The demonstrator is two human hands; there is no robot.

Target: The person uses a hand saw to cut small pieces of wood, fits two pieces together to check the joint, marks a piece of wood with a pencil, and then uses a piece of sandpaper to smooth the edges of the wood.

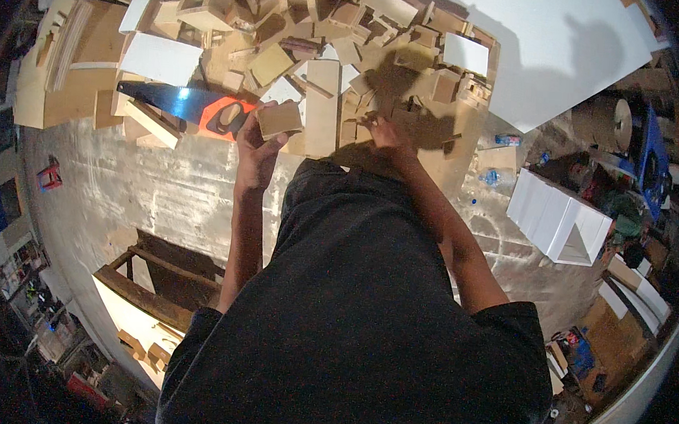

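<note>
My left hand is closed around a small wooden block, brown on its top face, held above the near edge of the workbench. Just left of that hand lies a handsaw with a bluish blade and an orange and black handle; the blade points left. My right hand reaches onto the wooden benchtop, in shadow. Its fingers are drawn together near small dark pieces, and what they pinch, if anything, is too small to make out. Between my hands a long pale board points away from me.
Wooden offcuts crowd the far part of the bench. A large white panel spreads at the far right. On the right floor are plastic bottles and a white box. A wooden frame stands behind me at left.
</note>
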